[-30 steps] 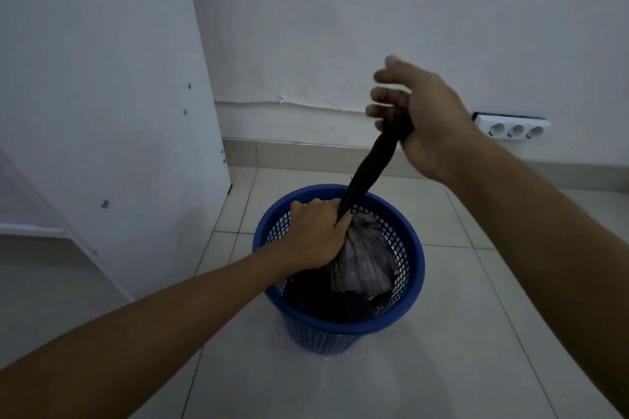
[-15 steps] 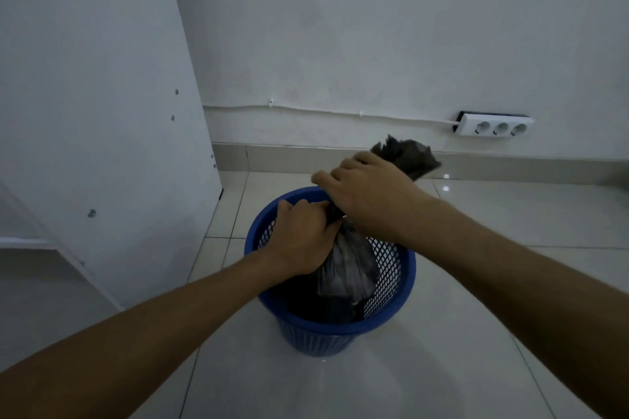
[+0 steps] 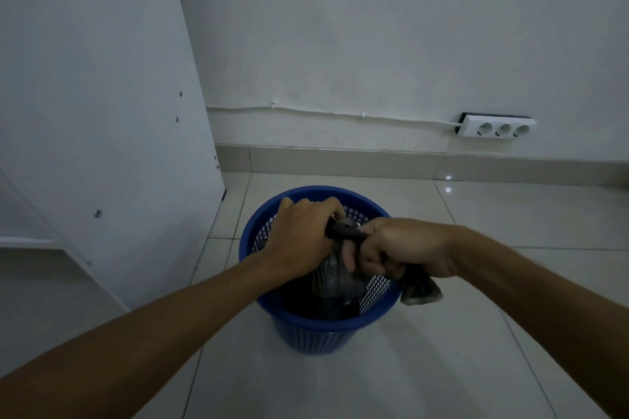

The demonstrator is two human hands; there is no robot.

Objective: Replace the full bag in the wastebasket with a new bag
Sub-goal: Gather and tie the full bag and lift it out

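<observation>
A blue mesh wastebasket stands on the tiled floor near the wall. Inside it sits a full dark plastic bag, its neck twisted into a rope. My left hand grips that twisted neck over the basket's left side. My right hand is closed on the same neck further along, low over the right rim. The bag's loose end hangs out below my right hand, outside the rim. The bag's lower part is hidden in the basket's shadow.
A white cabinet panel stands close on the left. A white wall with a tiled skirting runs behind the basket. A white triple socket strip sits on the wall at the right, fed by a thin cable.
My right hand came down from high above the basket, passed over its far rim, and now sits low at the right rim, bending the twisted bag neck sideways. My left hand has kept its grip.
</observation>
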